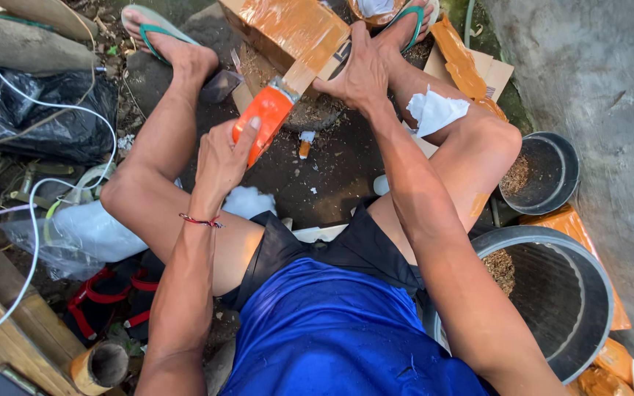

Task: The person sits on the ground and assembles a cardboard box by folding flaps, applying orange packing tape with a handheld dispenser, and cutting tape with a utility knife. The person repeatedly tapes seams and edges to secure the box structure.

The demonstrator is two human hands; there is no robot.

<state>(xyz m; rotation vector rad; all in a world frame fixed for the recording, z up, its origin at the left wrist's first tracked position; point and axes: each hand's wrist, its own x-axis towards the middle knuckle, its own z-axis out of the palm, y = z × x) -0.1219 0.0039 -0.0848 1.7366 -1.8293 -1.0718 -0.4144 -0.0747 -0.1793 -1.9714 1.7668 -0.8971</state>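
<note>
Taping is under way: the left hand point(221, 158) has its fingers clenched around an orange tape dispenser point(266, 117), its strip running onto the cardboard box point(288, 29) just beyond the right hand point(361, 73), whose fingers press the box, calling for steady tension.

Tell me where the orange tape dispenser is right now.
In the head view, the orange tape dispenser sits upper centre, gripped by the left hand, its tape running onto the cardboard box that the right hand steadies between the feet.
</note>
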